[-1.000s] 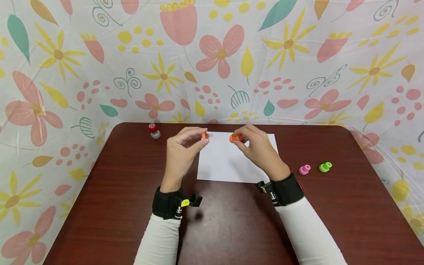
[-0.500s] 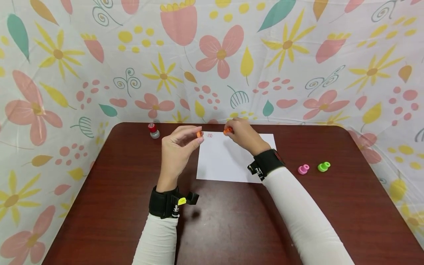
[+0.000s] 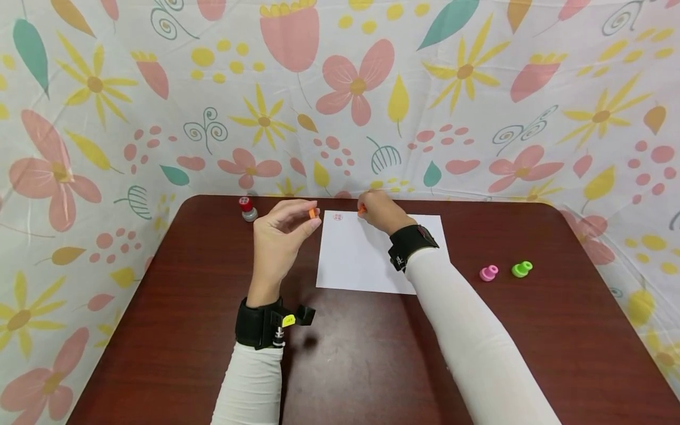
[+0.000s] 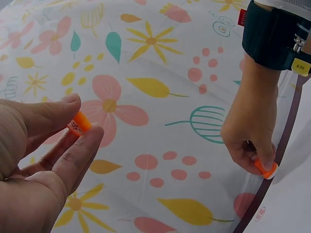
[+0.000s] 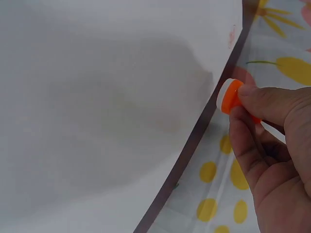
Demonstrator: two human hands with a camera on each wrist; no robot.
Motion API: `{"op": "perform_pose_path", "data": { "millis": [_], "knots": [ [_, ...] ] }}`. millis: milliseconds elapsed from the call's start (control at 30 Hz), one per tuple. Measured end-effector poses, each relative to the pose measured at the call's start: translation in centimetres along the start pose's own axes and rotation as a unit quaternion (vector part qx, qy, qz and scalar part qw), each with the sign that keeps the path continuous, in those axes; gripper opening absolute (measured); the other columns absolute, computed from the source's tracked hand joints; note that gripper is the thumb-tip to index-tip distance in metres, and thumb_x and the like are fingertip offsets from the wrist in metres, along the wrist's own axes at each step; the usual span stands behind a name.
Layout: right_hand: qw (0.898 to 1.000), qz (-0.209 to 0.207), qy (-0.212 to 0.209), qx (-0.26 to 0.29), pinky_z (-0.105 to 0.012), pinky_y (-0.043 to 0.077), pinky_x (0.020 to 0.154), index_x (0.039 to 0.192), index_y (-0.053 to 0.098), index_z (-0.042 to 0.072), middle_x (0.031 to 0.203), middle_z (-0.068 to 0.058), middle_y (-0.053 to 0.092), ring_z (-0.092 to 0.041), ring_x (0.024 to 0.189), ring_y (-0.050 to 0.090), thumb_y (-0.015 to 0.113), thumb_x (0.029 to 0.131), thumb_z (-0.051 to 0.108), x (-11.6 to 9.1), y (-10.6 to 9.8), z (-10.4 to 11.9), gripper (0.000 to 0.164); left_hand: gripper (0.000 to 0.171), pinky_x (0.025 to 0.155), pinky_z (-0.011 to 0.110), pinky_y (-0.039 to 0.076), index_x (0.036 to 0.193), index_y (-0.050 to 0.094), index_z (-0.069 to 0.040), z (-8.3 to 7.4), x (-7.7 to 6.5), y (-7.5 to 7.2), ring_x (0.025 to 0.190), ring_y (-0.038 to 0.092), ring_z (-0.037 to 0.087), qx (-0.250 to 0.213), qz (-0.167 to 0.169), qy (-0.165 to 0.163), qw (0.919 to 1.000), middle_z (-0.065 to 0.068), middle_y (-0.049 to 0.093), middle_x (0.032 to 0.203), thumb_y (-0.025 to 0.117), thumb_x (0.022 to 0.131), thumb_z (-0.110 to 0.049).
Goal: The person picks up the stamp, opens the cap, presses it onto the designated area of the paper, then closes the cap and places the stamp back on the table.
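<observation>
My left hand [image 3: 278, 245] pinches a small orange cap [image 4: 79, 124] between thumb and fingertips, to the left of the paper. Raised over the far edge of the white paper [image 3: 372, 260], my right hand [image 3: 383, 211] grips an orange stamp [image 5: 231, 97] by its body. The stamp's white-rimmed end points toward the sheet in the right wrist view, and a gap seems to separate them. On the paper's far left corner is a small red printed mark [image 3: 337, 216]. In the head view my right fingers hide most of the stamp.
A pink stamp [image 3: 489, 273] and a green stamp [image 3: 522, 269] stand right of the paper on the brown table [image 3: 340, 354]. At the back left is a red-topped stamp [image 3: 247, 209] with a clear-grey base. A floral cloth [image 3: 340, 106] hangs behind the table's far edge.
My right hand has moved left and away toward the paper's far edge with the orange stamp, turning downward. My left hand has drifted left with the cap, uncovering the red mark.
</observation>
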State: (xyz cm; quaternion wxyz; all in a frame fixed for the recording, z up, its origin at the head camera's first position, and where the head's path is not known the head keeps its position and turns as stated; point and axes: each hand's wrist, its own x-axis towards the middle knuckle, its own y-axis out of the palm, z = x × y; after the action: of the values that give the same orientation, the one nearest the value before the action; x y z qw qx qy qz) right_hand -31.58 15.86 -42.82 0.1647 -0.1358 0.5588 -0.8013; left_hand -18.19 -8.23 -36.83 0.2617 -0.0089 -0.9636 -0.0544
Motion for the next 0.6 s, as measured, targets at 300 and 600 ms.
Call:
{"op": "perform_pose_path", "data": {
  "millis": [300, 600],
  "knots": [
    [0.999, 0.029, 0.013, -0.021, -0.033, 0.047, 0.077, 0.089, 0.067, 0.001, 0.093, -0.012, 0.063, -0.024, 0.087, 0.054, 0.067, 0.097, 0.001, 0.6, 0.2, 0.1, 0.007, 0.029, 0.084, 0.027, 0.063, 0.111, 0.076, 0.009, 0.0, 0.0, -0.2, 0.096, 0.074, 0.016, 0.007, -0.006, 0.004, 1.0, 0.022, 0.07, 0.109, 0.081, 0.083, 0.008],
    [0.997, 0.017, -0.02, -0.077, -0.034, 0.048, 0.074, 0.083, 0.065, 0.004, 0.086, -0.009, 0.064, -0.023, 0.08, 0.056, 0.063, 0.094, -0.005, 1.2, 0.8, 0.1, 0.015, 0.029, 0.083, 0.026, 0.062, 0.111, 0.077, 0.007, 0.5, 0.0, -0.2, 0.095, 0.074, 0.015, 0.012, -0.004, 0.009, 0.9999, 0.023, 0.069, 0.108, 0.081, 0.083, 0.008]
  ]
}}
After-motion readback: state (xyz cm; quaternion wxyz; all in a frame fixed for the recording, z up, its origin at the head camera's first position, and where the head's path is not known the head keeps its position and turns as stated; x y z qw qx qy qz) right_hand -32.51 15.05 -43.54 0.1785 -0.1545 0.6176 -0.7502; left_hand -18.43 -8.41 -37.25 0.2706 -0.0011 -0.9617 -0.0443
